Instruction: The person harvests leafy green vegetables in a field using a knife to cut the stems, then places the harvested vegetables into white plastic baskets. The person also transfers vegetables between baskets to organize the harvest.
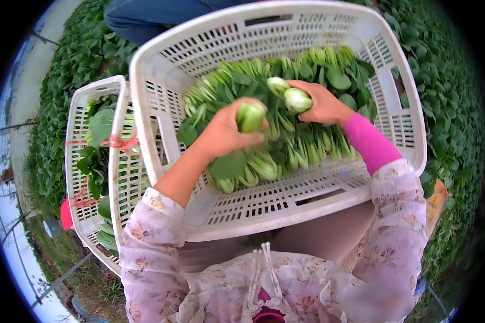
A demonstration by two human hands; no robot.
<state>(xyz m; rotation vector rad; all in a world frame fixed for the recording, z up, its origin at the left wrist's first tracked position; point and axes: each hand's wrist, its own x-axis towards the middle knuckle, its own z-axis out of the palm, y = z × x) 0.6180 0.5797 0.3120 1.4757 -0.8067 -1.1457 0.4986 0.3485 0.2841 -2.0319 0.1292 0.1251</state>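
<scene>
A big white slatted crate sits in front of my body, partly over my lap. Inside it, heads of bok choy lie in rows, pale bases outward along the near and far sides and green leaves toward the middle. My left hand, slightly blurred, grips a bok choy with its light green base facing up. To the right, my right hand is closed round two bok choy heads, bases pointing left and up. Their leaves hang down over the pile, partly hidden by the fingers.
Left of the big crate stand smaller-looking white crates with leafy greens, tied with red string. A blue trouser leg of another person is beyond the far rim. Green crop rows flank both sides. A brownish board shows behind my right arm.
</scene>
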